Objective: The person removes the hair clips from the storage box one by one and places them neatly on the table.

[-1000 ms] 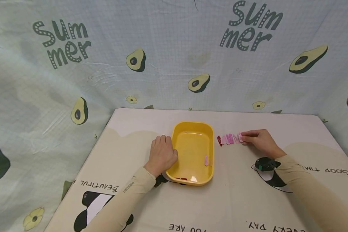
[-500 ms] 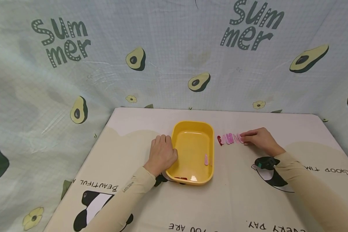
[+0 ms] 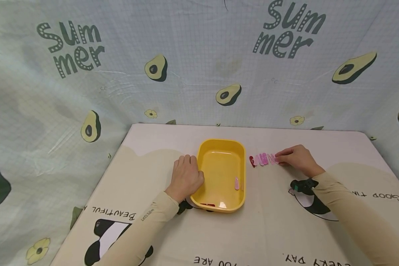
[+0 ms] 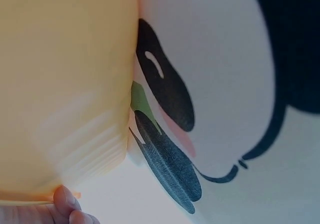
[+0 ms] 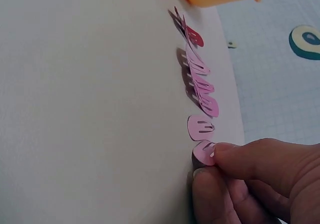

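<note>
My left hand [image 3: 186, 177] grips the left rim of a yellow plastic tray [image 3: 217, 168], its fingertips curled over the edge in the left wrist view. Inside the tray lie a pink snap hair clip [image 3: 236, 183] and a dark red hair clip [image 3: 207, 204]. To the tray's right, a row of hair clips stands on the table, with a red one [image 3: 252, 161] at the left end and several pink ones [image 3: 263, 159] beside it. At the row's right end, my right hand [image 3: 297, 159] pinches a pink hair clip [image 5: 202, 153] between thumb and fingers, close to the neighbouring pink clip [image 5: 201, 127].
A pale printed cloth covers the table [image 3: 266, 229]. Behind it and on the left rises a light curtain [image 3: 186, 44] with avocado prints. The right wrist carries a black device [image 3: 303, 186].
My right hand has shifted slightly left and away from me, bringing the pinched pink hair clip nearer the row. My left hand and the tray have stayed put.
</note>
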`<state>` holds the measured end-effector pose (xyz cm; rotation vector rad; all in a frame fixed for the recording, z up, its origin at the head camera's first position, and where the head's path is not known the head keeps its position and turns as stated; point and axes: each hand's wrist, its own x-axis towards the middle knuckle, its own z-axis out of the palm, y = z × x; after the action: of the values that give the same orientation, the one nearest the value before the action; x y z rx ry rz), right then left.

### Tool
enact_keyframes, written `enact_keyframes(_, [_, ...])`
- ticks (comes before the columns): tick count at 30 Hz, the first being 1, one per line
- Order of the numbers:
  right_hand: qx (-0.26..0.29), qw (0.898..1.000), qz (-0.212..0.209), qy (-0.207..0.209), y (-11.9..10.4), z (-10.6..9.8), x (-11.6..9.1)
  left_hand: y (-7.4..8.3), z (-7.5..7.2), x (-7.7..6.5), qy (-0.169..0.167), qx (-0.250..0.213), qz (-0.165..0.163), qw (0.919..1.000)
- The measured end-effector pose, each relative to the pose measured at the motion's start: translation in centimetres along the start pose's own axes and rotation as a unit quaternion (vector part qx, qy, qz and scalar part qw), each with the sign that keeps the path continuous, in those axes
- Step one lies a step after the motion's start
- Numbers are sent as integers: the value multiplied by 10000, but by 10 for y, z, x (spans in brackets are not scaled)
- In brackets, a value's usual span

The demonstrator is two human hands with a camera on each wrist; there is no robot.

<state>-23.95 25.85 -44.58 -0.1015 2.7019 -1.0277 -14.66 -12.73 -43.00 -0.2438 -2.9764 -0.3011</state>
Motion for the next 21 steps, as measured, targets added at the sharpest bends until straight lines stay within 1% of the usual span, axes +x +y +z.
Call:
enact_keyframes(7, [-157, 9999, 3, 65, -2, -5, -2, -1, 0, -1, 75, 6, 38, 10000])
enact_keyframes(11, [-201, 9997, -67, 78, -2, -8, -3, -1, 0, -2, 85, -8, 35, 10000])
enact_keyframes(14, [-196, 9996, -179, 99, -3, -10, -5, -1, 0, -2, 49, -31, 30, 10000])
enact_keyframes(21, [-217, 9982, -524, 217, -18, -13, -8, -1, 0, -2, 65, -80, 59, 9999])
